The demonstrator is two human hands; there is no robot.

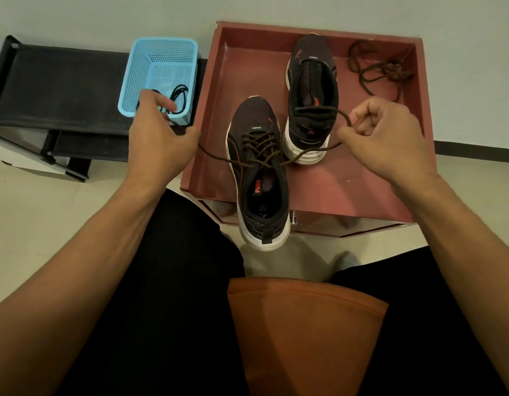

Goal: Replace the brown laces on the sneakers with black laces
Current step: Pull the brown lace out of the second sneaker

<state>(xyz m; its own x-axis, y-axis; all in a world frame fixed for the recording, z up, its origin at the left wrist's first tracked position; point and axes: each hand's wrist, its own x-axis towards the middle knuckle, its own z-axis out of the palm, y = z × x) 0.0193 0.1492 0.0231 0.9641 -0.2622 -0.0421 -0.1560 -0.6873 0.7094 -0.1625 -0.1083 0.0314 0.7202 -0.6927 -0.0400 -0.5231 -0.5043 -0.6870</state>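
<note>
Where the brown lace (259,147) crosses the near sneaker (259,201) at frame centre, its ends run out sideways. The left hand (159,132) pinches one end and the right hand (387,132) curls round the other. Black laces (180,95) lie in the blue basket (162,52), upper left.

Single head-worn wide-angle view, steeply downward, close above the red tray (247,67)
</note>
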